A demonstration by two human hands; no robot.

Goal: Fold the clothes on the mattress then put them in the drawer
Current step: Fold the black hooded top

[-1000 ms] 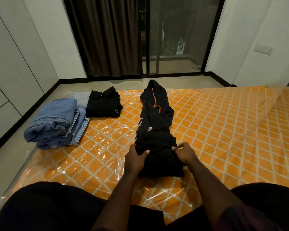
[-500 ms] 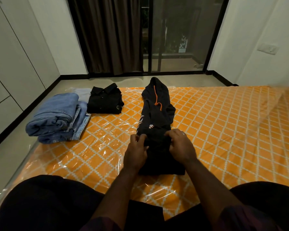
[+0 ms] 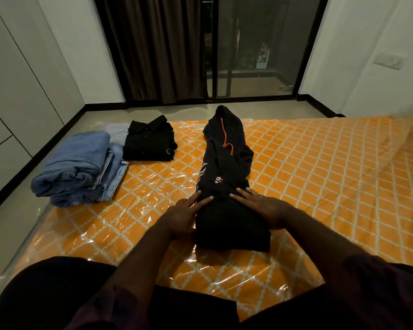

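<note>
— Where is the black hoodie (image 3: 224, 167) found?
— It is laid mid-mattress (image 3: 320, 175), hood pointed to 12 o'clock, near end folded.
— How are the hands set?
— The left hand (image 3: 184, 215) and right hand (image 3: 265, 208) are pressed flat on that fold, fingers straight, nothing gripped. Folded jeans (image 3: 79, 163) are seen at 10 o'clock, a black shirt (image 3: 148, 141) at 11.

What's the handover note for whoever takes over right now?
Left hand: open, fingers flat on the near, folded end of the black hoodie.
Right hand: open, pressing the same fold.
Hoodie lies lengthwise on the mattress, with its hood end unfolded at the far side.
Done: jeans and black shirt are folded at the far left corner.
Left: finish folding the hoodie, then move all three to the drawer.
</note>
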